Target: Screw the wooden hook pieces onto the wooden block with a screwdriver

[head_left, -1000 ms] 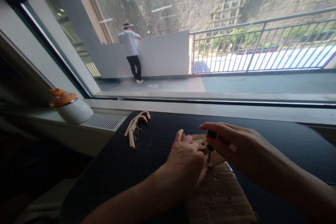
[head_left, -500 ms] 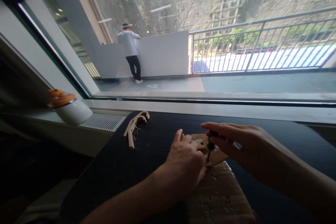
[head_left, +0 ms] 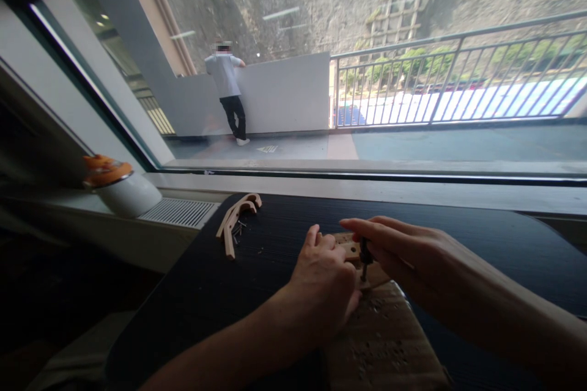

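The wooden part (head_left: 351, 250) lies flat on a cardboard sheet (head_left: 385, 342) at the near middle of the worktop (head_left: 284, 220). It looks light, thin and stiff, and likely to slide or split, so it is best held by pressing flat beside the tool tip. The left hand (head_left: 323, 284) has its fingers curled, bearing down on the part. The right hand (head_left: 408, 253) has its fingers pinched on a small driver (head_left: 365, 255), which stands upright on the part. Curved wooden pieces (head_left: 236, 217) lie well apart to the left.

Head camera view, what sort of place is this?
Probably an indoor work spot beside a large window: a dark table holds curved wooden pieces, and outside lies a railed terrace where a person stands.
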Tool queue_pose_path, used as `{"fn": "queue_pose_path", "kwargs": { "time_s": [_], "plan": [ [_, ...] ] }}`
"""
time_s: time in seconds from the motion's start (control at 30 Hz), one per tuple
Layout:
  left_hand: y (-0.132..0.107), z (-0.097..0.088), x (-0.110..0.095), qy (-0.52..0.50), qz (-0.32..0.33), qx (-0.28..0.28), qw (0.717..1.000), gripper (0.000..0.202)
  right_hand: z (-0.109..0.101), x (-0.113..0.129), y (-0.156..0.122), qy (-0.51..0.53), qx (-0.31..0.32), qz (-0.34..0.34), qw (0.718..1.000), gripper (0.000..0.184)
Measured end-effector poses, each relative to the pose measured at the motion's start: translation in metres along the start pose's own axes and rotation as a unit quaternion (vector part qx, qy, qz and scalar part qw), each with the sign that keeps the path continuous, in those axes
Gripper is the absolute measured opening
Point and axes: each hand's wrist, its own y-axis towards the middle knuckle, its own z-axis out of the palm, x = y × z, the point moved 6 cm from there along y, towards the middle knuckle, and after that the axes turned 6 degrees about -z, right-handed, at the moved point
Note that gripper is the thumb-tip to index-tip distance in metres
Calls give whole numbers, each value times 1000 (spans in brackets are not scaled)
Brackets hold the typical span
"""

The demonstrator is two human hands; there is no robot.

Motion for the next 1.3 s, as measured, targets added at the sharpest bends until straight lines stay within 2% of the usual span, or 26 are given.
{"fn": "queue_pose_path", "kwargs": {
  "time_s": [0.13, 0.43, 0.57, 0.7, 0.93, 1.17, 1.3],
  "plan": [
    [0, 1, 0, 9, 4, -2, 1000, 20, -2, -4, -1, -6, -21, 18, 1000, 39],
    [0, 1, 0, 13, 4, 9, 1000, 22, -15, -6, 1, -92, -66, 67, 991, 22],
    [0, -1, 0, -1, 0, 6, 1000, 22, -14, -3, 4, -49, -65, 68, 994, 12],
    [-1, -1, 0, -4, 3, 3, 1000, 23, -9, 4, 7, 27, -50, 32, 998, 16],
    [-2, 1, 2, -29, -3, -5, 1000, 31, -5, 13, 7, 71, 4, 3, 997, 31],
    [0, -1, 0, -2, -2, 14, 1000, 23, -7, -1, 3, 40, -52, 38, 997, 27],
    [1, 0, 0, 1, -3, 12, 1000, 23, -10, -3, 4, 0, -60, 43, 997, 23]
  ]
}}
